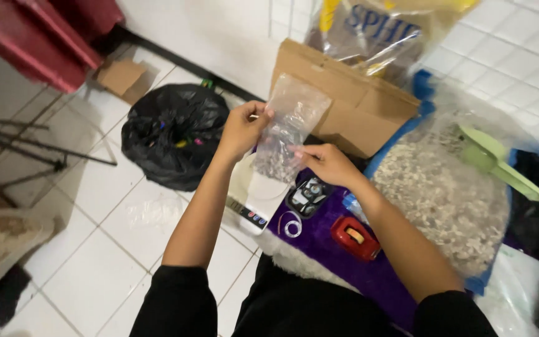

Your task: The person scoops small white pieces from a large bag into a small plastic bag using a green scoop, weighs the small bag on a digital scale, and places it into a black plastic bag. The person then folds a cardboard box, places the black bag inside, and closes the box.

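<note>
Held up above a white scale [258,198]: clear plastic bag [287,128] (partly filled with granules), pinched by left hand [242,129] fingers and right hand [327,163] fingers.

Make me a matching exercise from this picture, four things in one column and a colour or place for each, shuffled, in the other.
Things:
1. scoop
2. tape dispenser
3. clear bag
4. rubbish bag

Descriptions:
A. black, on the floor tiles
B. held in the left hand and right hand
C. pale green, on the pale granular filling
D. red, on the purple cloth

Pairs: 1-C, 2-D, 3-B, 4-A
</note>
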